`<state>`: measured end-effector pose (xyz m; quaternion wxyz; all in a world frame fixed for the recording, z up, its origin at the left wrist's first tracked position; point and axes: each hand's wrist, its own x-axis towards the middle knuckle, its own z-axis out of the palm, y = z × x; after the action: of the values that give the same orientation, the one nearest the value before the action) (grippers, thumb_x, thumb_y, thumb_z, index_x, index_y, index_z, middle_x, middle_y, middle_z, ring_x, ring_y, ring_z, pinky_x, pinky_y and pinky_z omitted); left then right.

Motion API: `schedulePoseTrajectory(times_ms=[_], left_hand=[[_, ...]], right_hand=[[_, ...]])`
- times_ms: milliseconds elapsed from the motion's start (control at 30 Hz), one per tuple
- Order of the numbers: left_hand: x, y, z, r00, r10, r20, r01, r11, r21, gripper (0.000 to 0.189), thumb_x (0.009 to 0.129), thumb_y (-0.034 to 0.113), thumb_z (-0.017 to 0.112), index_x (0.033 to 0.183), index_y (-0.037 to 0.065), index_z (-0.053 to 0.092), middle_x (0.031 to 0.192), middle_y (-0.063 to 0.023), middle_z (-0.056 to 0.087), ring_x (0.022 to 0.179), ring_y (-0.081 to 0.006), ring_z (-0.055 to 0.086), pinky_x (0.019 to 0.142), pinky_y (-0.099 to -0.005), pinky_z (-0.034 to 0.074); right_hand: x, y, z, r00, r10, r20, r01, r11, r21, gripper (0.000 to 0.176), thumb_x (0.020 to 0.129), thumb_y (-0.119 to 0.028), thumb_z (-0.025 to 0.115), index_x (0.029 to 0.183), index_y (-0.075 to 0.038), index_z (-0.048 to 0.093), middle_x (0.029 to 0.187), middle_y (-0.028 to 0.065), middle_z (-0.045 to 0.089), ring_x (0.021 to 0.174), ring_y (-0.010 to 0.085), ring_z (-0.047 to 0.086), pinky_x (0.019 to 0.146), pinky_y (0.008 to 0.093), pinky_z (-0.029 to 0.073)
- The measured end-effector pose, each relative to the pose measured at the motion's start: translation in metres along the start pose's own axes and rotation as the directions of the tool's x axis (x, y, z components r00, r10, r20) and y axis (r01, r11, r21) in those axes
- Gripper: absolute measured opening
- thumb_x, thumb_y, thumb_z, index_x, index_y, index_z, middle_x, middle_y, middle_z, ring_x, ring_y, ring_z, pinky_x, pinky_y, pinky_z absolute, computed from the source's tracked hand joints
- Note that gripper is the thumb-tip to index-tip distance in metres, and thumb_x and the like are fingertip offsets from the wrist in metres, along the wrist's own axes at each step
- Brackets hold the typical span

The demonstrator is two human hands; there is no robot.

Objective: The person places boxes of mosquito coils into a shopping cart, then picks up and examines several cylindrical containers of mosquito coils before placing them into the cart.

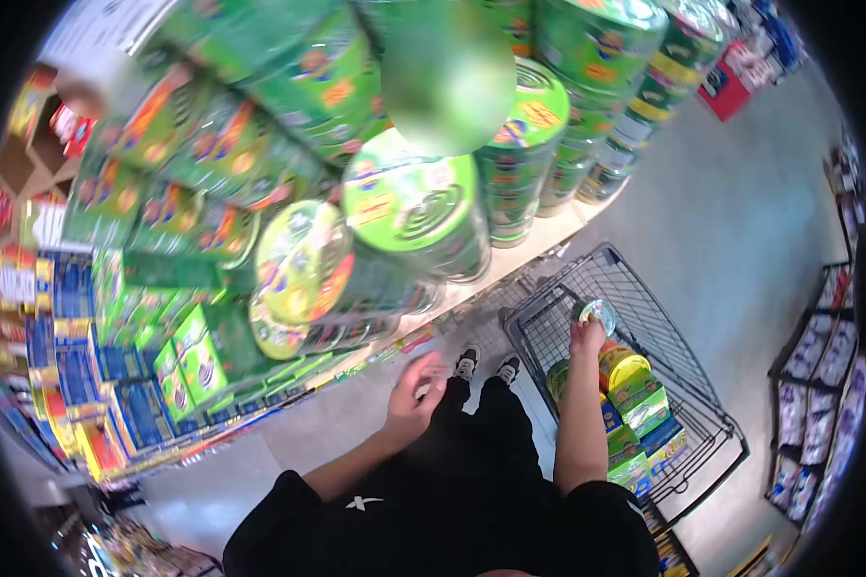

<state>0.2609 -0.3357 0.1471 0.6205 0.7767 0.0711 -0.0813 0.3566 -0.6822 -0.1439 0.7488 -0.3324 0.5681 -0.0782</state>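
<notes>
My right hand (588,336) reaches over the shopping cart (672,332) and grips a small can (599,315) whose round end looks silvery. Just below it in the cart lie a yellow-lidded can (625,367), green boxes (642,406) and a blue box (664,442). My left hand (416,396) hangs in front of the shelf edge, slightly blurred, its fingers loosely curled and apart, with nothing visible in it. The nearest stacks before it are green cans with pull-ring lids (416,192).
Tall stacks of green packages (231,125) fill the display, with blue boxes (125,365) at the left. A wooden shelf edge (548,236) runs between the stacks and the cart. Another rack (818,404) stands across the aisle at the right. A blurred patch covers the top middle.
</notes>
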Motion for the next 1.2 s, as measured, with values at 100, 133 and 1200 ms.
schedulePoseTrajectory(times_ms=[100, 133, 1200], left_hand=[[-0.01, 0.034, -0.04, 0.902, 0.386, -0.193, -0.312, 0.893, 0.325, 0.049, 0.091, 0.006, 0.059, 0.138, -0.001, 0.046, 0.125, -0.0151, 0.055, 0.106, -0.0238, 0.058, 0.101, -0.0392, 0.043], [-0.008, 0.046, -0.053, 0.819, 0.512, -0.261, -0.428, 0.846, 0.317, 0.051, 0.091, 0.007, 0.059, 0.139, -0.001, 0.044, 0.13, -0.0154, 0.051, 0.114, -0.025, 0.054, 0.104, -0.0416, 0.041], [-0.002, 0.16, -0.08, 0.962, 0.137, -0.236, -0.265, 0.671, -0.693, 0.059, 0.099, 0.02, 0.052, 0.15, -0.001, 0.032, 0.14, -0.017, 0.05, 0.128, -0.0267, 0.052, 0.108, -0.0394, 0.041]], right_hand=[[-0.143, -0.032, 0.056, 0.927, -0.173, 0.334, 0.2, 0.979, -0.048, 0.039, 0.096, -0.015, 0.059, 0.134, -0.008, 0.049, 0.108, 0.0036, 0.058, 0.092, 0.0139, 0.057, 0.081, 0.0297, 0.048], [-0.194, -0.04, 0.072, 0.871, -0.227, 0.435, 0.29, 0.954, -0.083, 0.037, 0.096, -0.014, 0.06, 0.132, -0.007, 0.052, 0.11, 0.0036, 0.058, 0.095, 0.0136, 0.058, 0.081, 0.0273, 0.048], [-0.486, -0.068, 0.056, 0.267, -0.082, 0.96, 0.603, 0.792, -0.1, 0.078, 0.096, -0.03, 0.068, 0.153, -0.004, 0.023, 0.16, 0.0206, 0.019, 0.146, 0.0308, 0.028, 0.107, 0.0425, 0.044]])
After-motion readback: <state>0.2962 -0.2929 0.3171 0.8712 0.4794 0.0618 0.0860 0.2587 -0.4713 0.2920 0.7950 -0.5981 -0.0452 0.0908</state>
